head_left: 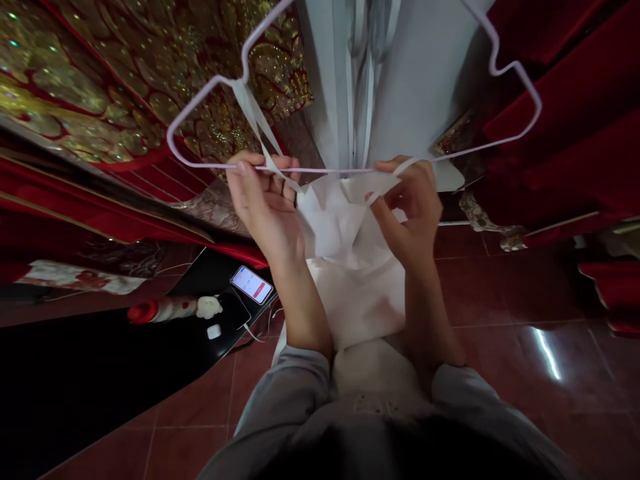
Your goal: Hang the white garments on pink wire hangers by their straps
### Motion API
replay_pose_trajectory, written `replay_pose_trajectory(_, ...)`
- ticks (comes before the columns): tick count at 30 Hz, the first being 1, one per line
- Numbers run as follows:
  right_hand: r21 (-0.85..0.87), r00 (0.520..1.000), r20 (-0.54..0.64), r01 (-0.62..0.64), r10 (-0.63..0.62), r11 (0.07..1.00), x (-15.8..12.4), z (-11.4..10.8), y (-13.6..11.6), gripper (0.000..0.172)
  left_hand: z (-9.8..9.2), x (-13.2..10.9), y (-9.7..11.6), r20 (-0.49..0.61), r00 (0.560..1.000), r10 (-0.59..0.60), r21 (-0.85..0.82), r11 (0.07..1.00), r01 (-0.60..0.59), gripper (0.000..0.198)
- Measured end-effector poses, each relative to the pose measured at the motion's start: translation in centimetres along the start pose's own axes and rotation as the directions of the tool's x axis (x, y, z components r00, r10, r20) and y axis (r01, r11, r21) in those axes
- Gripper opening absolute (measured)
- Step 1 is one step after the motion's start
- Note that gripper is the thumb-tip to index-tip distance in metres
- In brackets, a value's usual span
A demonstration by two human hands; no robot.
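A pale pink clothes hanger (340,171) spans the view in front of me, its lower bar level. My left hand (273,207) is palm up beneath the bar, with thumb and fingers closed on it. One thin white strap (255,120) loops over the hanger's left shoulder and runs down past these fingers. Over on the other side, my right hand (410,207) is at the bar, its fingers pinching a second white strap (387,187). Both straps lead to a thin white garment (340,233) hanging between my forearms, its lower part bunched near my body.
Red and gold sequined clothing (165,80) hangs at the left, and dark red cloth (560,107) at the right. On a black table (150,373) lie a lit phone (251,285), a red-capped bottle (160,310) and a small white case (214,331). Red tiles (490,360) cover the floor.
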State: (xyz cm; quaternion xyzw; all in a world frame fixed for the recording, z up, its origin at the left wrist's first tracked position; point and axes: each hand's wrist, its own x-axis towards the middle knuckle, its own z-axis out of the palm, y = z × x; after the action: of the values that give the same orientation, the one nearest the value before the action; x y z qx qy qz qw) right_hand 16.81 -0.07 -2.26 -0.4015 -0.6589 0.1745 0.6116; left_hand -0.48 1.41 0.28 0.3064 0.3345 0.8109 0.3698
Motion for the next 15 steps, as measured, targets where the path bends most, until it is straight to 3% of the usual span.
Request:
replay_pose_trajectory(3, 0.024, 0.968, -0.249, 0.048, -0.041, 0.999, 0.8, -2.5, 1.0, 0.018, 0.1, 0.1, 0.2, 0.019, 1.0, -0.009, 0.034, 0.999, 0.008, 0.025)
replay_pose_trajectory(5, 0.011, 0.889, -0.456, 0.055, -0.044, 0.998, 2.1, -5.3, 2.2, 0.015, -0.3, 0.5, 0.3, 0.031, 1.0, 0.004, 0.054, 0.999, -0.005, 0.026)
replay_pose_trajectory(7, -0.027, 0.827, -0.559, 0.06, -0.064, 0.998, 3.7, -8.2, 3.6, 0.009, -0.6, 0.7, 0.2, 0.053, 0.998, 0.021, 0.047, 0.999, -0.024, 0.024)
replay_pose_trajectory(10, -0.115, 0.844, -0.512, 0.117, -0.16, 0.986, 6.2, -10.9, 5.1, 0.006, -0.9, 0.7, 0.0, 0.093, 0.995, 0.019, 0.025, 0.999, -0.021, 0.019)
replay_pose_trajectory(15, -0.15, 0.966, -0.206, 0.128, -0.158, 0.98, 9.5, -10.3, 3.9, 0.011, -1.0, 0.3, -0.3, 0.103, 0.995, 0.006, 0.036, 0.999, -0.01, 0.026)
